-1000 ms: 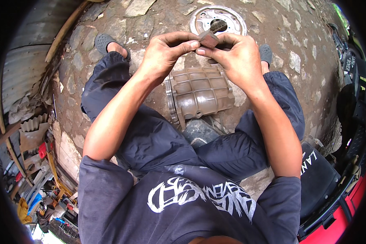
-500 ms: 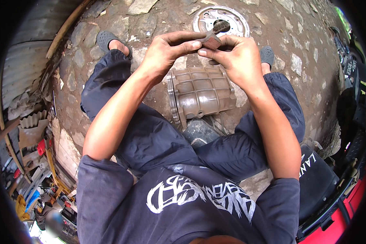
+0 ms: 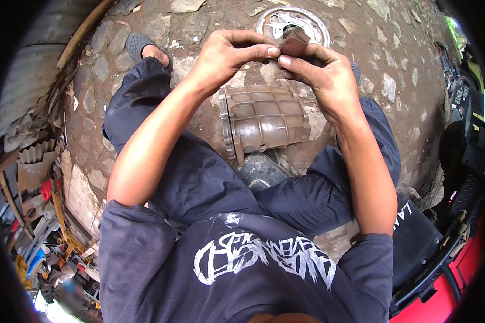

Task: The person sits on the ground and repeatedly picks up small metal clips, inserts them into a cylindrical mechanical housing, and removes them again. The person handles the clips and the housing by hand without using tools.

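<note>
Both hands are raised near the top middle, pinching a small reddish-brown squarish piece (image 3: 294,44) with grey edges, perhaps folded abrasive sheet. My left hand (image 3: 229,54) grips its left side between thumb and fingers; my right hand (image 3: 320,72) holds it from the lower right with thumb and curled fingers. Below them a ribbed metal casing (image 3: 264,116) with a flange on its left lies on its side between my legs. Beyond the hands a round metal plate (image 3: 315,24) with a central hole lies on the ground, partly hidden by the piece.
Under the casing is a dark metal object (image 3: 258,169). The ground is rough stone paving (image 3: 390,86). Corrugated sheets (image 3: 27,91) and piled scrap (image 3: 48,226) line the left. Black panels (image 3: 415,242) and red bodywork (image 3: 463,269) stand close at the right.
Both hands and the piece have shifted to the right, the left hand also a little upward, and the piece has turned slightly. The casing stays on the ground.
</note>
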Available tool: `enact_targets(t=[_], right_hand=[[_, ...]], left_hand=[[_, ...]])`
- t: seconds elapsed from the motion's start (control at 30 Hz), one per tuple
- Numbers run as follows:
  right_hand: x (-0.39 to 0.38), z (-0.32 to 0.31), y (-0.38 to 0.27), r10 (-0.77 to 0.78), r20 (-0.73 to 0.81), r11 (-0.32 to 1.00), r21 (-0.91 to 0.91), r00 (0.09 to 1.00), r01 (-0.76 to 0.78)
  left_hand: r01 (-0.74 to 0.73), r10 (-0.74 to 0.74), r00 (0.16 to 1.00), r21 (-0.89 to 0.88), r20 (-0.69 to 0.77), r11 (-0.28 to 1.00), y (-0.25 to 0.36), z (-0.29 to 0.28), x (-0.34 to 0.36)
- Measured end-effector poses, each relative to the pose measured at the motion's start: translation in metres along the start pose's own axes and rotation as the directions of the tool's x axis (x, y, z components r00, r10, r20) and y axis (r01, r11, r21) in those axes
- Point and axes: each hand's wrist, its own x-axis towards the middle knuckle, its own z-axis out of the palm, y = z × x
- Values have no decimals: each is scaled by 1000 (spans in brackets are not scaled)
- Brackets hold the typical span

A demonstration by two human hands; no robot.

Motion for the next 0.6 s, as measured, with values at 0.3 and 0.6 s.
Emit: enact_targets(t=[0.3, 0.6], right_hand=[[33, -17, 66, 8, 49, 772, -636, 999, 25], [15, 0, 136, 235, 159, 602, -798, 959, -15]], left_hand=[[218, -432, 896, 753, 97, 621, -61, -9, 15], [48, -729, 609, 903, 313, 428, -91, 19, 6]])
